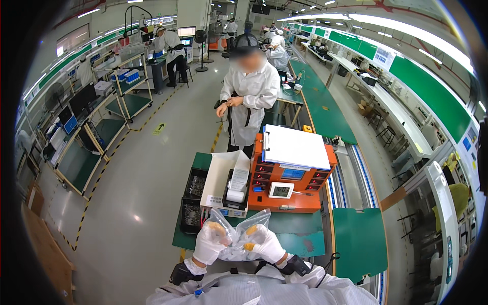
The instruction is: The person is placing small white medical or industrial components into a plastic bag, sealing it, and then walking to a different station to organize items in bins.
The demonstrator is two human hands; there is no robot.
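Note:
A clear plastic bag [235,250] is stretched between my hands, close in front of my body at the near edge of the green bench. Whitish contents show through it, too indistinct to name. My left hand [209,244], in a white glove with yellow fingertips, is closed on the bag's left side. On the other side my right hand [266,245], gloved the same way, grips the bag with its fingers curled. Just beyond my left hand lie black bins [192,216] of small parts and a white box [216,187].
An orange instrument [284,201] with displays carries a clipboard [296,146] and a small white meter [281,190]. Left of it sits a paper roll [235,195] in a black holder. A person [249,96] in white stands beyond the bench. Conveyor rails [356,178] run along the right.

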